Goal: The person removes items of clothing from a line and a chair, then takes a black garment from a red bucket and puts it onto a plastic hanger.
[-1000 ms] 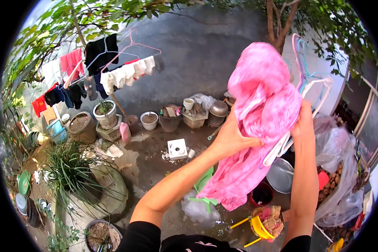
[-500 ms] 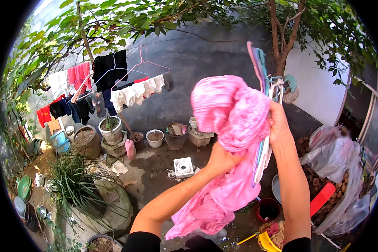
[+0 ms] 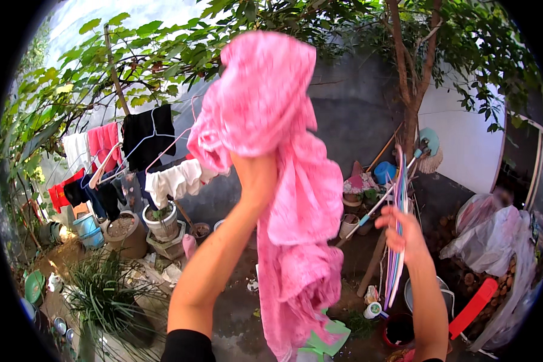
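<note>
Raised in front of me, my left hand (image 3: pixel 253 178) grips a bunched pink cloth (image 3: pixel 301 205). Its folds bulge above the hand, covering most of the fingers, and a long part hangs down to the right. Apart from the cloth, on the right, my right hand (image 3: pixel 404 236) holds a bundle of thin clothes hangers (image 3: pixel 397 271) in purple, white and blue. They hang close together, nearly upright; some of its fingers are bent loosely beside them.
At the left, hangers on a line carry white garments (image 3: pixel 169 184) and a black garment (image 3: pixel 148 137). Below are potted plants (image 3: pixel 161 222) and a grassy clump (image 3: pixel 111 289). At the right stand a tree trunk (image 3: pixel 410 120), a mop (image 3: pixel 363 220) and a red bucket (image 3: pixel 398 330).
My left hand has lifted the pink cloth up and leftward, away from the hangers. My right hand has lowered with the hangers, and the two hands are now farther apart.
</note>
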Demonstrator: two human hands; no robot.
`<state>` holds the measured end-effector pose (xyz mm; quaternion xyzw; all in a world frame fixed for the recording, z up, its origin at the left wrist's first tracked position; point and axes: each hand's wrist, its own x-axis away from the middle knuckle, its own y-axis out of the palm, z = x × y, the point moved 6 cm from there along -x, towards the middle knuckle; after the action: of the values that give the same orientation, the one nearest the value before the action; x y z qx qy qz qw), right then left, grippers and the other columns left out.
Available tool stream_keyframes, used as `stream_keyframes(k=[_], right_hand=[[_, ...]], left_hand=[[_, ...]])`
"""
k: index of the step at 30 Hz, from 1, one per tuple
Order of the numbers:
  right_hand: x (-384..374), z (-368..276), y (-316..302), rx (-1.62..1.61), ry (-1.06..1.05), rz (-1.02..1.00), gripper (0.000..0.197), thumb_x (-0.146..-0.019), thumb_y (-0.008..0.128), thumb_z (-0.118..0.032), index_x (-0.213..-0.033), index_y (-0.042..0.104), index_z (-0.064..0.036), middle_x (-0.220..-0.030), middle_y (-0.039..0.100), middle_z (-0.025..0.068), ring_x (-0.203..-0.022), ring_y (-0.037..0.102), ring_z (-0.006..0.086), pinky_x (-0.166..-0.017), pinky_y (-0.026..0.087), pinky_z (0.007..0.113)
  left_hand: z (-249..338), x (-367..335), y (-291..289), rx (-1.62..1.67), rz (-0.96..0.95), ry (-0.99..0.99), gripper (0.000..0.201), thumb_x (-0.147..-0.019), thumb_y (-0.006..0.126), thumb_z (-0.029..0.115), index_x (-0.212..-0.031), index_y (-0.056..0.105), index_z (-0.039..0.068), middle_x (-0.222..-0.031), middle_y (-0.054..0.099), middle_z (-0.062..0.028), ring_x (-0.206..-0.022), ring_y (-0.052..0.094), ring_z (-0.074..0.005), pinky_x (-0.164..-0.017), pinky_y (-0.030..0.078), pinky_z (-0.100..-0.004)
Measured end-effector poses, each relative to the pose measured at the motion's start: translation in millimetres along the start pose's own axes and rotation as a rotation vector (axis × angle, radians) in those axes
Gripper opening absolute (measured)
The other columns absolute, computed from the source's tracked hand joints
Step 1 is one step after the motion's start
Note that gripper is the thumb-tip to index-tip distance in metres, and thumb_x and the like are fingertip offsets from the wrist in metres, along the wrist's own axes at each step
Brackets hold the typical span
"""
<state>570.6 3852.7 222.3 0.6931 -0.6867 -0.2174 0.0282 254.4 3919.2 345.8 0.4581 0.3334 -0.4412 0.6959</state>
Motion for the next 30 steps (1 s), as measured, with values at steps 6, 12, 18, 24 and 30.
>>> stream_keyframes(k=[6, 12, 18, 24, 30], right_hand=[[15, 40, -47, 0.025, 0.068, 0.196, 0.019, -0.09, 0.048, -0.022, -0.094, 0.051, -0.0036, -0.071, 0.058, 0.012, -0.034, 0.031, 0.0051, -0.029, 0.025, 0.021], [20, 88, -67, 0.02, 0.139, 0.295, 0.014, -0.086, 0.05, -0.015, -0.091, 0.051, -0.0022, -0.069, 0.058, 0.0138, -0.034, 0.031, 0.0074, -0.03, 0.026, 0.023], [20, 97, -83, -0.018, 0.19, 0.44, 0.014, -0.084, 0.052, -0.014, -0.09, 0.051, -0.0016, -0.064, 0.057, 0.0112, -0.034, 0.03, 0.0083, -0.031, 0.025, 0.024], [6, 98, -101, 0.008, 0.147, 0.486, 0.011, -0.084, 0.051, -0.013, -0.088, 0.053, -0.0025, -0.061, 0.056, 0.0105, -0.031, 0.029, 0.0075, -0.028, 0.024, 0.023], [3, 115, -93, -0.038, 0.19, 0.413, 0.012, -0.085, 0.052, -0.014, -0.09, 0.053, -0.003, -0.064, 0.056, 0.0089, -0.032, 0.029, 0.0057, -0.028, 0.023, 0.021]], left_hand=[[2, -129, 38, -0.085, 0.207, 0.524, 0.025, -0.077, 0.057, 0.017, -0.095, 0.061, 0.001, -0.093, 0.064, -0.0183, -0.091, 0.06, -0.0343, -0.074, 0.045, -0.0383], [-87, -253, 67, -0.768, 0.058, 0.645, 0.066, -0.063, 0.071, 0.046, -0.116, 0.054, 0.01, -0.116, 0.055, -0.0177, -0.109, 0.051, -0.0308, -0.089, 0.042, -0.0383], [-212, -224, 48, -1.23, -0.542, -0.261, 0.077, -0.065, 0.061, 0.061, -0.115, 0.057, 0.003, -0.118, 0.056, -0.0182, -0.112, 0.052, -0.0319, -0.093, 0.041, -0.0408], [-223, -188, 45, -1.094, -0.583, 0.177, 0.046, -0.085, 0.045, 0.043, -0.097, 0.063, 0.002, -0.097, 0.059, -0.0273, -0.096, 0.056, -0.0412, -0.083, 0.044, -0.045], [-208, -187, 26, -1.04, -0.495, 0.515, 0.037, -0.086, 0.049, 0.037, -0.101, 0.058, 0.005, -0.099, 0.057, -0.022, -0.097, 0.052, -0.0405, -0.083, 0.042, -0.0466]])
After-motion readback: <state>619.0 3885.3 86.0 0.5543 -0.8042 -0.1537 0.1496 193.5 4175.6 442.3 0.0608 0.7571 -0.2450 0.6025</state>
